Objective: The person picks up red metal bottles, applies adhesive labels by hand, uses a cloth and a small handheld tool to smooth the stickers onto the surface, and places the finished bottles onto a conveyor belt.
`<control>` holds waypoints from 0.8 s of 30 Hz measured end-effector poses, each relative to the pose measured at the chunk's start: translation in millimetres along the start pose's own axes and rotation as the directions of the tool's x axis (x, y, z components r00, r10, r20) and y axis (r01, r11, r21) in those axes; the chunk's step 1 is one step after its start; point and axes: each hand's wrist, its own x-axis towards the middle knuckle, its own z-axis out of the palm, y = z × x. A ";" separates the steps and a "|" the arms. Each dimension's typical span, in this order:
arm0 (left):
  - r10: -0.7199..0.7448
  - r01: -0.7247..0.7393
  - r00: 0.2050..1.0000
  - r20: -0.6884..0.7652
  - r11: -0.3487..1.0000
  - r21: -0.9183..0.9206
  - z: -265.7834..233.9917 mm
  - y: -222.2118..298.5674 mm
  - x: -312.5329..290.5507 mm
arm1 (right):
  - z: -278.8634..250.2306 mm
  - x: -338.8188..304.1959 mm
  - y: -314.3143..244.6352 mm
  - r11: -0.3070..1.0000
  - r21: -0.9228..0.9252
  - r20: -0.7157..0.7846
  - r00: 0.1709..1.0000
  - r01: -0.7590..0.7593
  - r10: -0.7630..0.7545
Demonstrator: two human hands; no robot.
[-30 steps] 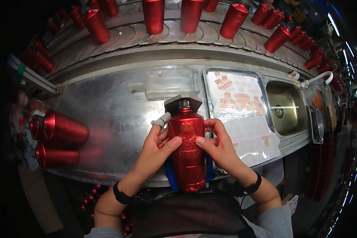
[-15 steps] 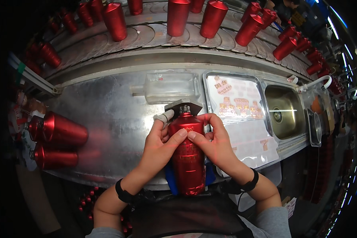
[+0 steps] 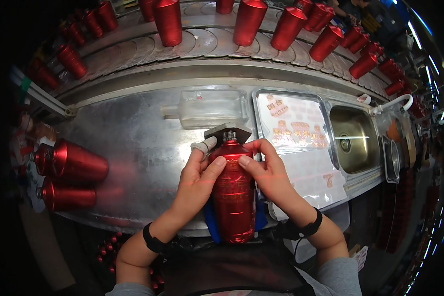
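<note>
A shiny red bottle (image 3: 234,207) with a bare clear threaded neck lies in front of me, neck pointing away. My left hand (image 3: 196,178) is closed around its left shoulder, thumb pressed on the front and a whitish wrap on the index finger. From the other side, my right hand (image 3: 270,173) grips the right shoulder, its thumb also on the front. Gold-coloured marks show faintly on the bottle between and below the thumbs. Behind the neck stands a dark metal plate (image 3: 228,131). Blue material (image 3: 211,222) shows beneath the bottle's lower sides.
Several red bottles (image 3: 167,24) stand on a curved conveyor (image 3: 133,52) beyond the bench (image 3: 128,113). Red bottles (image 3: 79,162) lie at left. A clear glass bottle (image 3: 212,108) lies behind the plate. Label sheets (image 3: 293,116) fill a tray beside a sink (image 3: 348,133). A person works far right.
My thumbs, earlier close together on the bottle's front, have moved apart and slightly up toward its shoulders. The conveyor's bottles have shifted to the right.
</note>
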 end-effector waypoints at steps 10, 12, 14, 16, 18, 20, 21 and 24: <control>-0.010 0.010 1.000 -0.001 0.989 0.147 9.4 5.4 7.9 | -3.0 -8.1 -2.1 0.991 -0.068 0.025 0.993 0.114 -0.112; 0.000 0.000 1.000 -0.001 0.988 0.152 10.4 5.5 8.0 | -3.5 -6.9 -0.5 0.988 -0.092 0.007 0.992 0.128 -0.128; 0.015 -0.018 1.000 0.025 0.992 0.127 10.0 3.4 8.6 | -3.3 -5.9 -0.1 0.981 -0.123 -0.007 0.988 0.151 -0.153; 0.029 -0.031 0.999 0.018 0.988 0.148 10.6 3.2 7.8 | -1.6 -4.5 -1.3 0.976 -0.153 -0.027 0.986 0.156 -0.162; 0.044 -0.045 0.999 0.011 0.985 0.169 9.8 1.8 7.0 | 0.5 -4.1 -4.1 0.975 -0.170 -0.040 0.987 0.144 -0.153; 0.085 -0.084 0.996 0.002 0.977 0.195 7.2 -2.6 7.9 | 0.7 -3.7 -7.8 0.975 -0.178 -0.046 0.989 0.130 -0.140; 0.086 -0.084 0.996 0.002 0.977 0.195 7.1 -1.8 7.5 | 0.6 -3.0 -9.8 0.971 -0.207 -0.042 0.991 0.117 -0.128; 0.063 -0.064 0.998 0.008 0.982 0.179 6.7 0.4 6.9 | -2.4 1.7 1.0 0.990 -0.120 -0.022 0.997 0.073 -0.076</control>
